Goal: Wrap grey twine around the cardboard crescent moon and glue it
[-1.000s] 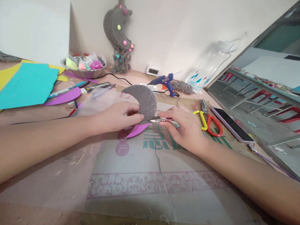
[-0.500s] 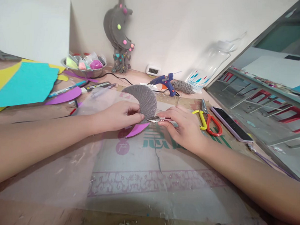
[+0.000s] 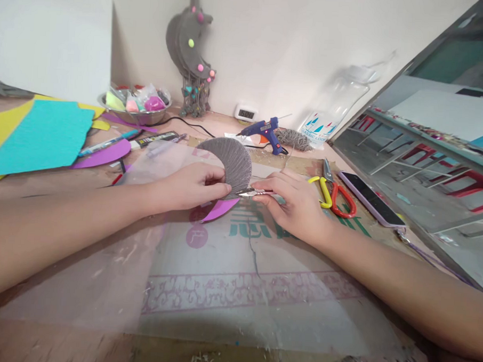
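My left hand (image 3: 197, 185) pinches a crescent moon (image 3: 235, 162) between thumb and fingers. Grey yarn covers most of the crescent, while its lower tip shows bare purple (image 3: 221, 209). From the right, my right hand (image 3: 294, 196) grips a small metal tool (image 3: 251, 192) with narrow pointed tips, which meet the crescent's lower edge beside my left thumb. Whether the tool is tweezers or snips is too small to tell. Under both hands lies a translucent plastic sheet (image 3: 203, 329), and a loose strand of grey yarn (image 3: 253, 251) trails below the crescent.
Behind the hands are a blue glue gun (image 3: 263, 131), grey yarn (image 3: 293, 139), a small clock (image 3: 245, 113) and a glass jar (image 3: 332, 110). Scissors (image 3: 343, 201) and a phone (image 3: 371, 199) lie right. Coloured sheets (image 3: 43, 135) and a metal bowl (image 3: 136, 115) are left; a decorated moon (image 3: 187, 40) hangs behind.
Almost nothing differs. The metal tool and my right fingers have shifted very slightly left against the crescent; the left hand keeps its hold.
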The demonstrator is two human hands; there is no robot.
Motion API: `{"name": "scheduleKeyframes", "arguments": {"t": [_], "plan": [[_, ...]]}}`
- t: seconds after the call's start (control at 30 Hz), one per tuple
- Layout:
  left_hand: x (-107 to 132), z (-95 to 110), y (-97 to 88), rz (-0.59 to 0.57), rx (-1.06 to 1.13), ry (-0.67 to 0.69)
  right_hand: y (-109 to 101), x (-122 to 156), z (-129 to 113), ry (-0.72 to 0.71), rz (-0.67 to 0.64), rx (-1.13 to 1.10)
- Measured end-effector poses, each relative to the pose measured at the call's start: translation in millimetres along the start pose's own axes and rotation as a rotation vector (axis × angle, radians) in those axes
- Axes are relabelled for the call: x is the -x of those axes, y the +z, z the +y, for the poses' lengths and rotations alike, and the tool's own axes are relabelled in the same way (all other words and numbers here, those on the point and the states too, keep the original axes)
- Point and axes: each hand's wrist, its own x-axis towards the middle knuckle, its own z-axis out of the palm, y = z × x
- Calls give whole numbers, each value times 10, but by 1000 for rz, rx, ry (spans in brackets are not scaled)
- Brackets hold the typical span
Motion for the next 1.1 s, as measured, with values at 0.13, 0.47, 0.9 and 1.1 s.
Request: {"name": "scheduleKeyframes", "arguments": {"t": [0.13,0.47,0.9,1.1], "plan": [[0,17,-6,-15,19,-27,0,-7,0,-6,6,1],[-1,4,5,-7,26,-27,-6,-10,0,-11,-15,29],[-8,-4,8,7,-52,29,-5,-23,2,-5,-18,-28],[-15,0,1,31,-50,1,-1,8,18,25,11,-45]]}}
